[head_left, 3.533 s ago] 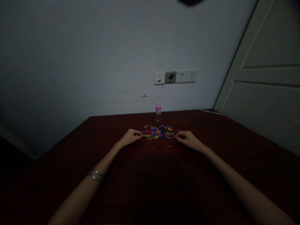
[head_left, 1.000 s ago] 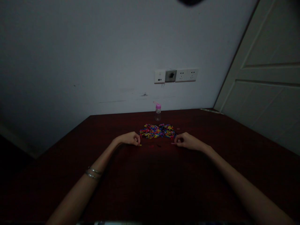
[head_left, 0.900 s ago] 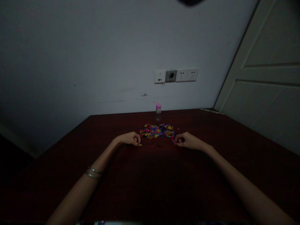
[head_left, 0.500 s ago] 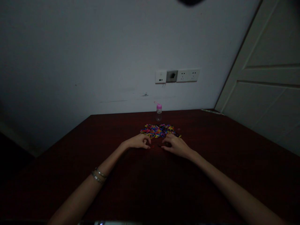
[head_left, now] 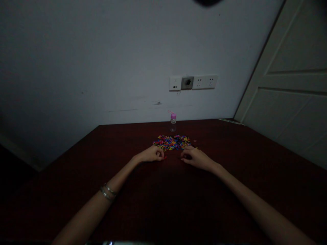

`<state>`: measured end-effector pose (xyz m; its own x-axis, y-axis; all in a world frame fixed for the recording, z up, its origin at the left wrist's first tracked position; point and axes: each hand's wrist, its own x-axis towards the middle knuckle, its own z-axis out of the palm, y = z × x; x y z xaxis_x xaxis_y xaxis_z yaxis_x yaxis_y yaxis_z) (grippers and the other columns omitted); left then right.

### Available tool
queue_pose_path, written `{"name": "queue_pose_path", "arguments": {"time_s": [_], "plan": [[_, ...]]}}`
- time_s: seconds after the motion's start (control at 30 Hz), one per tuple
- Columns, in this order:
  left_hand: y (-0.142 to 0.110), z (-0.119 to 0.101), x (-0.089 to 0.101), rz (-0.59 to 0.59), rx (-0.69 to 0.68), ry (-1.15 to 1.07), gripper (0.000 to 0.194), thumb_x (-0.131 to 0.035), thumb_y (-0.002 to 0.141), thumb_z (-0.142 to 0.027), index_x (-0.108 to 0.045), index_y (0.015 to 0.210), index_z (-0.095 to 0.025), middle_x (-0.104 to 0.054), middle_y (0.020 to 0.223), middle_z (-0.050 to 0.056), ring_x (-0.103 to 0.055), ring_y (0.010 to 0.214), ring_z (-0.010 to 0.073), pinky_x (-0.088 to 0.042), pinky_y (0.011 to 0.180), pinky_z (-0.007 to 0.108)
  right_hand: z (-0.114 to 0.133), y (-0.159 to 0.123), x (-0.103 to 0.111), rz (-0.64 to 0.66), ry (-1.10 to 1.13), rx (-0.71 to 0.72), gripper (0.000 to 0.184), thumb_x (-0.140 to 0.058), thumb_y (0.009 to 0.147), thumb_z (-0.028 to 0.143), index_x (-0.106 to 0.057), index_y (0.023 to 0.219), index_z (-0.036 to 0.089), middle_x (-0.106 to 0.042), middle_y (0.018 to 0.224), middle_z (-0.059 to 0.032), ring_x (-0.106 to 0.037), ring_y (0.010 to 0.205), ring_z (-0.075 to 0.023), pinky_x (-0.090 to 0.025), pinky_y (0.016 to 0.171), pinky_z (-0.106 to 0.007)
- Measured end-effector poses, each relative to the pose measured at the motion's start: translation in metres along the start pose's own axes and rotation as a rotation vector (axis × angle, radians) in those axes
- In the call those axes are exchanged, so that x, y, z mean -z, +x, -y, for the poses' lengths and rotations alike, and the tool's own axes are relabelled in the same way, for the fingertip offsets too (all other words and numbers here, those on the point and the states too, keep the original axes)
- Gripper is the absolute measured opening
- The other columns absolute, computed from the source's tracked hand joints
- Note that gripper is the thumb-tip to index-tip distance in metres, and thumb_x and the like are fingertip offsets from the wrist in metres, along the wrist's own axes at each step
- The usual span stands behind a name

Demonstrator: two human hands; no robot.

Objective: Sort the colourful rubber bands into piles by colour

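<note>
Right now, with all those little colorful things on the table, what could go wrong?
The small red piece at the fingertips of the left hand is tiny, so it might slip away. Both hands, the right hand too, are right by the near edge of the colorful pile, so a bump could scatter it. And dark pieces might get lost on the dark table.

The worktop (head_left: 122, 136) is dark red-brown, the pile (head_left: 170, 142) multicoloured, and the bottle cap (head_left: 173, 116) at its 12 o'clock pink.

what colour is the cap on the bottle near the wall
The cap is pink; the head view shows it best.
</note>
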<state>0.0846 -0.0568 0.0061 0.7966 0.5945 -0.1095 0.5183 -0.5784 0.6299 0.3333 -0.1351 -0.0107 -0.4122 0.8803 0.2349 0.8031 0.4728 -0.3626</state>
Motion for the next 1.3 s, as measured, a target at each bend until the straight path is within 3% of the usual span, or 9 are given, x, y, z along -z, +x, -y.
{"name": "queue_pose_path", "arguments": {"time_s": [0.17,0.3,0.4,0.53,0.77,0.97,1.13,1.3], "plan": [[0.002,0.001,-0.001,0.011,0.015,-0.05,0.02,-0.058,0.068,-0.03,-0.064,0.078,-0.013,-0.043,0.052,-0.005,-0.037,0.048,0.007,-0.026,0.047,0.019,-0.021,-0.008,0.027,0.039,0.108,-0.143,0.024,-0.056,0.074,0.04,-0.062,0.084,0.018,-0.059,0.075,-0.0026,-0.054,0.065,-0.0132,-0.039,0.058,-0.024],[0.002,0.003,-0.001,0.008,0.01,-0.074,0.022,-0.059,0.068,-0.031,-0.064,0.08,-0.013,-0.042,0.052,-0.005,-0.036,0.048,0.0072,-0.026,0.047,0.019,-0.033,-0.012,0.03,0.097,0.046,-0.278,0.032,-0.057,0.07,0.049,-0.062,0.08,0.019,-0.061,0.073,-0.0035,-0.054,0.061,-0.0144,-0.037,0.053,-0.025],[0.003,0.005,-0.002,0.006,0.014,-0.073,0.022,-0.058,0.068,-0.031,-0.063,0.079,-0.013,-0.042,0.052,-0.005,-0.036,0.048,0.0071,-0.025,0.047,0.019,-0.033,-0.012,0.021,0.108,0.004,-0.26,0.031,-0.057,0.07,0.049,-0.061,0.08,0.02,-0.062,0.075,-0.0036,-0.054,0.064,-0.0152,-0.037,0.055,-0.025],[0.003,0.006,-0.003,0.003,-0.006,-0.064,0.021,-0.057,0.068,-0.031,-0.064,0.077,-0.013,-0.041,0.052,-0.005,-0.036,0.048,0.0071,-0.025,0.047,0.019,-0.032,-0.01,0.013,0.079,-0.001,-0.196,0.019,-0.052,0.076,0.036,-0.059,0.081,0.02,-0.06,0.078,-0.0037,-0.054,0.067,-0.0147,-0.038,0.059,-0.025],[0.002,0.005,0.002,-0.011,-0.019,-0.111,0.023,-0.057,0.069,-0.031,-0.064,0.079,-0.012,-0.042,0.052,-0.005,-0.035,0.048,0.0066,-0.025,0.046,0.019,-0.037,-0.011,0.019,0.115,0.048,-0.132,0.012,-0.05,0.074,0.021,-0.061,0.078,0.017,-0.06,0.084,-0.0055,-0.055,0.074,-0.0156,-0.04,0.066,-0.026],[0.005,0.024,0.01,-0.255,0.077,-0.31,0.03,-0.055,0.071,-0.039,-0.062,0.078,-0.01,-0.044,0.051,-0.004,-0.033,0.046,0.0057,-0.022,0.044,0.019,-0.04,-0.012,0.021,0.125,0.074,-0.115,0.011,-0.051,0.073,0.018,-0.061,0.078,0.016,-0.059,0.085,-0.0062,-0.054,0.074,-0.0156,-0.041,0.067,-0.027],[0.005,0.049,0.019,-0.498,0.183,-0.465,0.032,-0.053,0.072,-0.042,-0.06,0.08,-0.012,-0.035,0.042,-0.007,-0.028,0.038,0.005,-0.018,0.04,0.019,-0.041,-0.012,0.025,0.094,0.12,-0.107,0.015,-0.053,0.072,0.02,-0.062,0.083,0.016,-0.059,0.084,-0.005,-0.053,0.073,-0.0153,-0.041,0.066,-0.027],[0.001,0.067,0.024,-0.673,0.231,-0.576,0.035,-0.053,0.069,-0.044,-0.059,0.081,-0.012,-0.035,0.043,-0.007,-0.026,0.035,0.0044,-0.016,0.037,0.018,-0.05,-0.013,0.027,-0.038,0.197,-0.141,0.019,-0.051,0.076,0.025,-0.062,0.088,0.016,-0.059,0.081,-0.004,-0.053,0.069,-0.014,-0.042,0.063,-0.027]]}}
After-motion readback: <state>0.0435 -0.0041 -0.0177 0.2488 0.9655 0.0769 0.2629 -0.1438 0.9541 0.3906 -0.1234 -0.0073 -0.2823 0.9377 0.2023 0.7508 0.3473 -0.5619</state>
